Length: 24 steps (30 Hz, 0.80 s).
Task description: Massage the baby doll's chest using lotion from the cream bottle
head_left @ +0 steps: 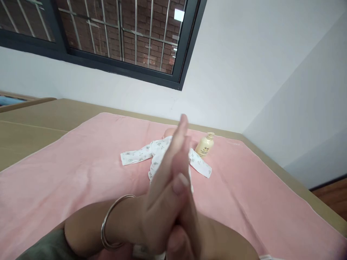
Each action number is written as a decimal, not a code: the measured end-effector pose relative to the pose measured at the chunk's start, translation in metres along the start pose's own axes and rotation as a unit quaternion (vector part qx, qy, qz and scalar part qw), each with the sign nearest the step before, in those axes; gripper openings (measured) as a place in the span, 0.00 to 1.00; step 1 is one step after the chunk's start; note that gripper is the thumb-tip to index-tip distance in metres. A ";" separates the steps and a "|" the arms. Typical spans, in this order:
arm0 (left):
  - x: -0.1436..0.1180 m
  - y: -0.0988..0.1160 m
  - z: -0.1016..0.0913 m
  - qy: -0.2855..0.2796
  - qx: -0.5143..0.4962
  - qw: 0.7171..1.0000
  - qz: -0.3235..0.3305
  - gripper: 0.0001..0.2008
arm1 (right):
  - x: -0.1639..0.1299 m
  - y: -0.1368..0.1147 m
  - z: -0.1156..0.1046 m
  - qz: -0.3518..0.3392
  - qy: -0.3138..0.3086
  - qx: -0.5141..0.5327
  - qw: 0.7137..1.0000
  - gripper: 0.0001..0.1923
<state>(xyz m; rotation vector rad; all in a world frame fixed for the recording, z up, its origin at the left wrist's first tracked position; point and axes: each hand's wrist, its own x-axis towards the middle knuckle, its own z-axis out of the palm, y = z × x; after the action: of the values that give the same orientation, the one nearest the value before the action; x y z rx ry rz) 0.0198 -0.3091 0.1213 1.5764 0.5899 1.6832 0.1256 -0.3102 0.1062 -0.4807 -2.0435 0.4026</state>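
Observation:
My left hand [158, 213] and my right hand [191, 216] are pressed together palm to palm in the middle of the view. Their fingers are stretched out and point away from me, slightly blurred. Nothing shows between them, though the palms themselves are hidden. A silver bangle [103, 231] circles my left wrist. Behind the hands lies a small white printed baby top [137, 156], its sleeves spread and its middle partly covered by my fingers. At its neck is a rounded skin-coloured shape [169, 132], mostly hidden. Beside the right sleeve stands a cream pump-type bottle [205, 145].
A pink cloth [108, 144] covers much of the wooden surface [40, 112]. The white wall [217, 72] rises behind it, with a dark-framed barred window [121, 39] at upper left. A brown wooden piece [333, 196] shows at the right edge.

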 end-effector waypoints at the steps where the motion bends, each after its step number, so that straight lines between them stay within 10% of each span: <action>1: 0.004 -0.002 -0.004 0.008 0.014 1.000 0.015 0.33 | 0.000 0.002 0.004 -0.034 -0.014 0.009 0.999 0.39; 4: 0.024 -0.013 -0.014 0.095 0.064 0.992 0.055 0.30 | 0.000 0.009 0.014 -0.070 -0.017 0.073 0.995 0.35; 7: 0.054 -0.040 -0.023 0.186 0.132 0.970 0.078 0.30 | 0.004 0.019 0.017 0.033 0.066 0.161 0.984 0.27; 13: 0.093 -0.136 -0.033 0.163 0.233 0.958 -0.041 0.29 | 0.031 0.100 -0.004 0.168 0.224 0.136 0.950 0.25; 19: 0.081 -0.222 -0.042 0.082 0.322 0.936 -0.120 0.22 | 0.027 0.189 -0.008 0.322 0.049 -0.087 0.941 0.25; 24: 0.068 -0.242 -0.054 0.109 0.275 0.946 -0.134 0.24 | 0.014 0.206 0.007 0.231 -0.144 -0.222 0.936 0.31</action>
<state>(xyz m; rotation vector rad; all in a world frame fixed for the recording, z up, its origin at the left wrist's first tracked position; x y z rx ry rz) 0.0189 -0.0989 -0.0264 1.5865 1.4228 1.5703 0.1486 -0.1256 0.0173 -1.2575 -2.3033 0.2940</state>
